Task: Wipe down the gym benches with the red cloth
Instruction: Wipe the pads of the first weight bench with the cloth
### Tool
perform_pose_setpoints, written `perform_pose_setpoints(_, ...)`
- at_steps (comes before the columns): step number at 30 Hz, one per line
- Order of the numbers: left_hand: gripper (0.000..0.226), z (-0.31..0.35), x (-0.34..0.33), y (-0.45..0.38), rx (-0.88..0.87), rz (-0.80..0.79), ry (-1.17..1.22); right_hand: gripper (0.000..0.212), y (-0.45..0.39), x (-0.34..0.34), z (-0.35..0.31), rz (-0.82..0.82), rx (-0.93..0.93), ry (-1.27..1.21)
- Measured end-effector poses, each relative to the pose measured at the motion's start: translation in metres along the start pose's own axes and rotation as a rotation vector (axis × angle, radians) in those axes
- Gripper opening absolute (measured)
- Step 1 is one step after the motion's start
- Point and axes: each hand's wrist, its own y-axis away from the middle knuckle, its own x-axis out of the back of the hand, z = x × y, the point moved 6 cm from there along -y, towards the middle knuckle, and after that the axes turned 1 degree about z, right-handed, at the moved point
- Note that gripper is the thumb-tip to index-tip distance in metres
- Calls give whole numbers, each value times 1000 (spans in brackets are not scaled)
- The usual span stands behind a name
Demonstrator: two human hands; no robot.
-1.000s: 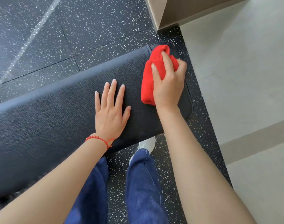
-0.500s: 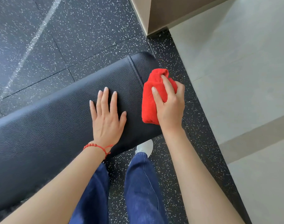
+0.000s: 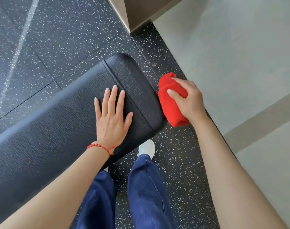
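Observation:
A black padded gym bench [image 3: 58,129] runs from the lower left up to its rounded end near the middle of the view. My left hand [image 3: 112,118] lies flat on the pad with fingers spread, close to the end seam. My right hand [image 3: 189,100] grips the bunched red cloth [image 3: 170,103] and holds it against the bench's right end edge, just off the top surface. The fingers cover part of the cloth.
Black speckled rubber flooring [image 3: 66,30] surrounds the bench. A pale grey floor [image 3: 240,55] begins to the right. A beige wall corner [image 3: 134,10] stands at the top. My legs in blue jeans [image 3: 146,192] and a white shoe [image 3: 146,148] are below the bench end.
My right hand has carried the red cloth from the top of the pad's end section rightward, off over the end edge. The left hand has stayed flat on the pad.

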Motion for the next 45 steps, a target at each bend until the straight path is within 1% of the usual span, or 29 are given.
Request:
perform_pose_setpoints(3,61,0,-1,0,1,16,-11,38,-27,-10,-6,-136,27,-29)
perform_pose_setpoints(7,61,1,-4,0,4,36,-33,40,-53,-22,-12,-215,55,-38)
perform_pose_setpoints(11,61,1,-5,0,-3,46,-43,42,-54,-27,-3,-206,23,-99)
perform_pose_setpoints(14,61,0,-5,0,-11,47,-45,42,-38,-23,13,-172,-40,-171)
perform_pose_setpoints(17,61,1,-5,1,-14,48,-40,42,-15,-15,30,-132,-96,-177)
perform_pose_setpoints(21,61,0,-6,1,-11,44,-26,41,26,-10,51,17,-171,-183)
perform_pose_setpoints(25,60,1,-6,1,-9,29,0,40,71,-16,61,251,-236,-190)
perform_pose_setpoints(29,61,-1,-2,-1,-25,-7,78,39,114,-36,61,488,-320,-249)
perform_pose_setpoints(31,61,-3,1,3,-79,-25,99,39,134,-51,57,586,-354,-278)
perform_pose_setpoints(36,60,-16,7,37,-249,-55,50,42,175,-94,38,779,-406,-358)
perform_pose_setpoints(39,59,-36,10,64,-304,-71,32,41,194,-118,26,844,-441,-412)
perform_pose_setpoints(45,57,-82,13,110,-381,-108,-5,40,235,-170,4,867,-488,-473)
